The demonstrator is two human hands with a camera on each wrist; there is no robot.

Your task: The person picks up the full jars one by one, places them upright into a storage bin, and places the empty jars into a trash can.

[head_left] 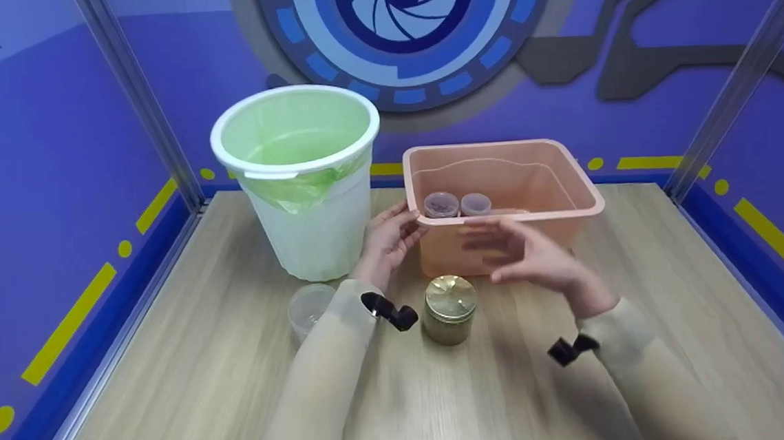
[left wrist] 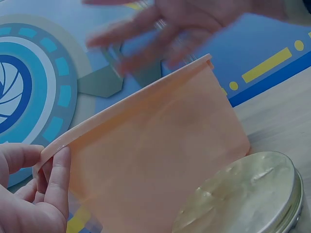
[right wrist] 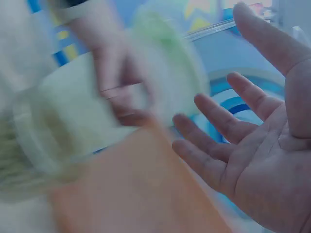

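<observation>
My left hand (head_left: 385, 243) pinches the front left corner of the rim of an orange plastic storage bin (head_left: 504, 238); the left wrist view shows thumb and fingers (left wrist: 59, 177) on either side of that rim. Inside the bin stand two small clear jars (head_left: 441, 205), partly hidden by the front wall. Blurred by motion, my right hand (head_left: 531, 255) hovers at the bin's front with fingers spread and nothing in them. Its palm and extended fingers show in the right wrist view. In front of the bin, between my forearms, stands a jar with a gold lid (head_left: 450, 299).
A white trash can (head_left: 320, 232) with a green liner (head_left: 300, 185) stands left of the bin. Beside my left forearm is a clear plastic container (head_left: 308, 305), partly covered by the sleeve. Blue panels (head_left: 737, 120) enclose the wooden table (head_left: 189, 372) at the back and sides.
</observation>
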